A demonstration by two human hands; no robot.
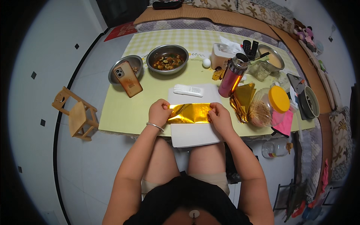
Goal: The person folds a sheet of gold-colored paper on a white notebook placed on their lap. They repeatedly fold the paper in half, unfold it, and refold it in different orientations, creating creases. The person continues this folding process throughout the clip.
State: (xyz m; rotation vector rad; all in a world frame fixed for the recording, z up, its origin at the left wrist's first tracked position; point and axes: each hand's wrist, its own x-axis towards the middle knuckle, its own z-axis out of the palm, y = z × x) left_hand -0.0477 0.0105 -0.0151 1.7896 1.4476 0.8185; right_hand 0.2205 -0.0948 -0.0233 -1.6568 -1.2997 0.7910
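Note:
A strip of shiny gold foil paper (189, 113) stretches between my two hands over white paper sheets (195, 137) at the table's near edge. My left hand (160, 112), with a bangle at the wrist, pinches its left end. At the right end, the thumb and fingers of my right hand (220, 117) are closed on the foil. A white, flat, oblong object (188, 90) lies just beyond the strip on the sheets. To the right of my right hand stand folded gold foil pieces (243, 99), beside a clear plastic jar with a yellow lid (279, 99).
A phone (128, 79) leans on a metal bowl (137, 61) at the left. Beyond it, another metal bowl (167, 71) holds food. A thermos (233, 77), tissue box (221, 56) and white egg-shaped object (206, 62) stand at the right. A small wooden chair (77, 113) is left of the table.

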